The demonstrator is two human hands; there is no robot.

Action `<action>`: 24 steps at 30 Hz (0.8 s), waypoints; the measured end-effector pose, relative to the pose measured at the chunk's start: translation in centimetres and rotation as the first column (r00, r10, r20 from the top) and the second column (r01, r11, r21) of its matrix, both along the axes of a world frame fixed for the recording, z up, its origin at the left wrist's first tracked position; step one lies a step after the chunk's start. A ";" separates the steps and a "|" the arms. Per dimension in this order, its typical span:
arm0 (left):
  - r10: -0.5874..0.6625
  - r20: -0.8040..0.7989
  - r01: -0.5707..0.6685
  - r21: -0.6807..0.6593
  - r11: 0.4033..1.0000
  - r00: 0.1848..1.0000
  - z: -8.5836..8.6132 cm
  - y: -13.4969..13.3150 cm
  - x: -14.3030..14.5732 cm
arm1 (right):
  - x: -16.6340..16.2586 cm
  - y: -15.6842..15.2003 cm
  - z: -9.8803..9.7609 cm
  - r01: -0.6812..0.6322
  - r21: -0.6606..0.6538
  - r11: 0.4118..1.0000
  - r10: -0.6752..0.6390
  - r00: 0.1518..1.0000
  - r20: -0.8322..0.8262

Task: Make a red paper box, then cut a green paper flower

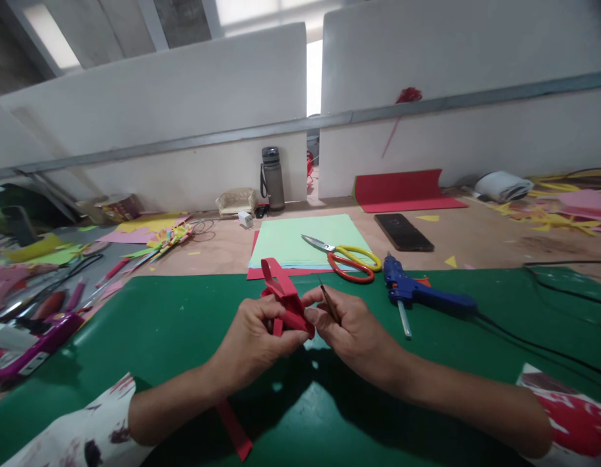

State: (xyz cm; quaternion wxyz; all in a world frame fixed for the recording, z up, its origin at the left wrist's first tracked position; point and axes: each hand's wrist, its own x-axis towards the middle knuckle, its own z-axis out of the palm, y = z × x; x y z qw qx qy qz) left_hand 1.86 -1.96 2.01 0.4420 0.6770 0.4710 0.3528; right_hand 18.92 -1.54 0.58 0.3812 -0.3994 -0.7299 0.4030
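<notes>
While clasping red paper (pixel 291 310) in the left hand (pixel 256 329), grips a slim brown tool (pixel 331 305) in the right hand (pixel 353 325); cannot read the blurred label (pixel 34 364) on the purple object (pixel 61 329).

Mat (pixel 183 344): on near part of table (pixel 463 233).
Over mat: left hand (pixel 256 327), right hand (pixel 356 327), paper strip (pixel 287 288) between; hand tool (pixel 330 305) in right hand.
Paper stack (pixel 291 237): on table, behind both hands.
Scissors (pixel 332 248): across stack, handles past its near right side.
Glue gun (pixel 427 292): on mat, right of scissors; cord (pixel 524 336) runs off right.
Phone (pixel 404 233): on table, behind glue gun.
Folded card (pixel 402 191): behind phone.
Bottle (pixel 273 185): behind stack.
Toy sofa (pixel 236 202): left of bottle; charger plug (pixel 245 220) before it.
Paper scraps (pixel 37 249): left of mat.
</notes>
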 end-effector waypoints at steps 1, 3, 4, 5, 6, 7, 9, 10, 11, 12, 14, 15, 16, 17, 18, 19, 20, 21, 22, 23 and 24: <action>0.001 0.002 -0.001 -0.013 1.000 1.000 0.1 -0.1 0.0 | 0.1 0.0 0.0 -0.008 -0.004 1.000 0.008 1.000 -0.011; 0.010 0.009 -0.009 -0.037 0.999 1.000 0.3 -0.1 0.0 | 0.2 -0.1 -0.1 -0.022 0.000 1.000 0.022 1.000 -0.018; 0.019 0.014 -0.018 -0.041 0.999 1.000 0.4 -0.1 -0.1 | 0.3 -0.1 -0.1 -0.024 0.004 1.000 0.024 1.000 -0.014; 0.030 0.017 -0.029 -0.044 0.999 0.999 0.4 -0.1 -0.1 | 0.4 -0.1 -0.2 -0.019 0.004 1.000 0.019 1.000 -0.007; 0.040 0.024 -0.039 -0.041 0.998 0.999 0.4 -0.1 -0.2 | 0.4 -0.1 -0.2 -0.012 -0.006 1.000 0.012 1.000 -0.002; 0.049 0.032 -0.048 -0.034 0.998 0.998 0.4 -0.1 -0.3 | 0.4 -0.1 -0.2 -0.003 -0.023 1.000 0.003 1.000 0.000; 0.066 0.050 -0.065 -0.020 0.998 0.997 0.3 0.1 -0.4 | 0.4 -0.2 -0.2 0.020 -0.065 0.998 -0.020 1.000 0.002; 0.077 0.057 -0.076 -0.017 0.997 0.995 0.3 0.1 -0.4 | 0.3 -0.2 -0.1 0.025 -0.088 0.996 -0.025 1.000 0.003; 0.088 0.060 -0.088 -0.018 0.996 0.994 0.2 0.2 -0.5 | 0.3 -0.3 -0.1 0.025 -0.111 0.994 -0.024 1.000 0.005; 0.098 0.058 -0.096 -0.026 0.995 0.994 0.1 0.3 -0.5 | 0.2 -0.3 0.0 0.022 -0.129 0.991 -0.021 1.000 0.009; 0.096 0.054 -0.093 -0.058 0.994 0.994 0.0 0.5 -0.5 | 0.1 -0.4 0.0 0.019 -0.148 0.989 -0.016 1.000 0.019; 0.083 0.056 -0.079 -0.079 0.994 0.995 -0.1 0.5 -0.5 | 0.1 -0.4 0.0 0.021 -0.151 0.988 -0.018 1.000 0.024; 0.066 0.062 -0.060 -0.098 0.993 0.996 -0.3 0.6 -0.5 | 0.0 -0.4 0.0 0.026 -0.148 0.989 -0.022 0.999 0.031; 0.051 0.072 -0.043 -0.115 0.992 0.996 -0.4 0.7 -0.5 | 0.0 -0.4 0.0 0.031 -0.140 0.990 -0.025 0.999 0.040; 0.040 0.082 -0.030 -0.125 0.992 0.996 -0.5 0.7 -0.4 | 0.0 -0.4 -0.1 0.033 -0.129 0.991 -0.027 0.998 0.049; 0.034 0.089 -0.022 -0.130 0.991 0.995 -0.6 0.7 -0.4 | 0.0 -0.4 -0.1 0.033 -0.116 0.993 -0.026 0.998 0.057; 0.031 0.093 -0.019 -0.128 0.992 0.995 -0.6 0.7 -0.4 | 0.0 -0.4 -0.2 0.031 -0.102 0.994 -0.025 0.998 0.062; 0.030 0.092 -0.019 -0.122 0.992 0.995 -0.7 0.7 -0.3 | 0.0 -0.3 -0.3 0.030 -0.088 0.996 -0.024 0.998 0.066; 0.030 0.086 -0.020 -0.116 0.993 0.996 -0.7 0.7 -0.2 | 0.0 -0.3 -0.4 0.030 -0.078 0.997 -0.024 0.997 0.067; 0.028 0.077 -0.019 -0.113 0.993 0.997 -0.7 0.6 -0.2 | 0.0 -0.3 -0.4 0.030 -0.073 0.997 -0.025 0.998 0.065; 0.028 0.069 -0.020 -0.113 0.993 0.997 -0.6 0.6 -0.1 | 0.0 -0.3 -0.4 0.029 -0.074 0.997 -0.024 0.998 0.063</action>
